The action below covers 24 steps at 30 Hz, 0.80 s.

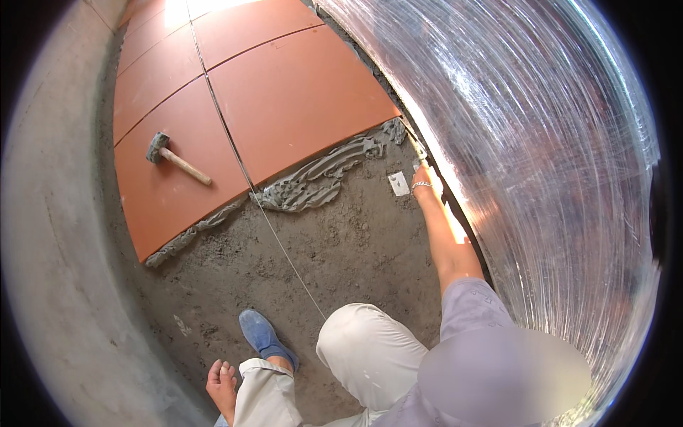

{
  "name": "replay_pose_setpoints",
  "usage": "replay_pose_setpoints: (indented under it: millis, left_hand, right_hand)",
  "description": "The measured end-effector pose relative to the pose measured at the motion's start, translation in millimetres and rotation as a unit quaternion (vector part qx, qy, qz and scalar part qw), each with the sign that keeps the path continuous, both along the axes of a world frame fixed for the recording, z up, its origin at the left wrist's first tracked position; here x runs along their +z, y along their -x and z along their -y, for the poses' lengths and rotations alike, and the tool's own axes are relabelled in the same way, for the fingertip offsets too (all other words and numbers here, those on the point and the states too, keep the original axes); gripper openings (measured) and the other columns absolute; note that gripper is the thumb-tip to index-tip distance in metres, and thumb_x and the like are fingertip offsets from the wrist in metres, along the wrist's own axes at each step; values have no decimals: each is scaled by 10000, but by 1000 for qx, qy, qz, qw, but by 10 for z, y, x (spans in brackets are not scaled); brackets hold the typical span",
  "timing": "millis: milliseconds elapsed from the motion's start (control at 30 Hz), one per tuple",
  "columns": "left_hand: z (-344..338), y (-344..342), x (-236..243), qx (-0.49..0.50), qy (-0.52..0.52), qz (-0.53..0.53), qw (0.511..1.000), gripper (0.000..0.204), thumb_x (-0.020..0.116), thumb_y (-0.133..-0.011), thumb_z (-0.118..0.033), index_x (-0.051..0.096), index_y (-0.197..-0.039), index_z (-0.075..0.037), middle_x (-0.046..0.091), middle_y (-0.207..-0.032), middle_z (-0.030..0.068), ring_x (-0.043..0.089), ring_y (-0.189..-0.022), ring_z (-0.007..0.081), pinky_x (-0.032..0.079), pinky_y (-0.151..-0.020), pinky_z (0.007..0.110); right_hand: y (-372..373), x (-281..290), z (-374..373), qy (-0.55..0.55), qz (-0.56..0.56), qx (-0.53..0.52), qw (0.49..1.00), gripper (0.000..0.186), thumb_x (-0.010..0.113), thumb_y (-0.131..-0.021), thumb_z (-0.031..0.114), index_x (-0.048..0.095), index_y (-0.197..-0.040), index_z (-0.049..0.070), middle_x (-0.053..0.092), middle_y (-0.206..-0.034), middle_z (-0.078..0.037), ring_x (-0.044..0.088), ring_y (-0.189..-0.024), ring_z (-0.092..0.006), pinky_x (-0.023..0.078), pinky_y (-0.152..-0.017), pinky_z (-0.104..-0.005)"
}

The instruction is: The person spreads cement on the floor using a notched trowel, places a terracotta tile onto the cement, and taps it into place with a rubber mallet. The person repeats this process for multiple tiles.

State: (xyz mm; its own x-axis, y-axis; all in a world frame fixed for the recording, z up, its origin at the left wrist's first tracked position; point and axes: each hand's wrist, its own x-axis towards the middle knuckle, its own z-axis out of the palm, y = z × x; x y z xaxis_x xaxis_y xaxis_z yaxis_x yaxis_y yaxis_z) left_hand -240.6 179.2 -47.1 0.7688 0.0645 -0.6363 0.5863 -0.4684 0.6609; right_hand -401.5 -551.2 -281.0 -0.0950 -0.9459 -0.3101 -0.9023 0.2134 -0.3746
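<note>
At the right, beside the plastic-wrapped stack, my right hand point(425, 179) reaches down with a bracelet at its wrist. Its fingers are closed on something I cannot make out; a narrow, pale yellowish strip point(414, 142) runs from them toward the corner of the nearest right-hand tile point(302, 99). My left hand point(222, 388) is by my left trouser leg, fingers curled together, nothing visible in them. A mallet point(178, 161) with a dark head and wooden handle lies on the left tile point(181, 185). Grey wet mortar point(313, 181) bulges along the tiles' near edges.
A taut string point(288, 260) runs from the tile joint toward my knee. Bare grey bedding point(341, 249) lies before the tiles. A small white piece point(398, 183) sits near my right wrist. A pale wall point(57, 235) curves along the left; clear plastic wrap point(541, 178) borders the right.
</note>
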Motion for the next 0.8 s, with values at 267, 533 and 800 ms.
replay_pose_setpoints:
  millis: [267, 533, 800]
  left_hand:
    - [-11, 38, 9, -7, 20, -11, 1000, 499, 647, -932, -227, 503, -1317, 56, 658, -1147, 129, 655, -965, 165, 500, -716, 230]
    - [73, 35, -16, 13, 54, -23, 998, 476, 620, -944, -165, 480, -1325, 83, 650, -1140, 135, 646, -945, 153, 507, -728, 218]
    - [187, 72, -13, -3, 63, -4, 998, 466, 640, -938, -159, 495, -1300, 96, 655, -1095, 130, 624, -876, 118, 499, -701, 218]
  right_hand:
    - [16, -184, -93, 54, 89, 48, 993, 398, 435, -945, 341, 567, -1043, -22, 635, -1010, -275, 619, -1007, -397, 484, -864, -463]
    - [40, 406, -570, 155, -147, 331, 919, 146, 451, -907, 94, 540, -1002, 28, 659, -982, -223, 672, -903, -390, 544, -761, -501]
    - [-126, 854, -994, 155, -161, 410, 884, 101, 482, -902, 104, 539, -964, 49, 657, -926, -181, 686, -808, -365, 559, -707, -487]
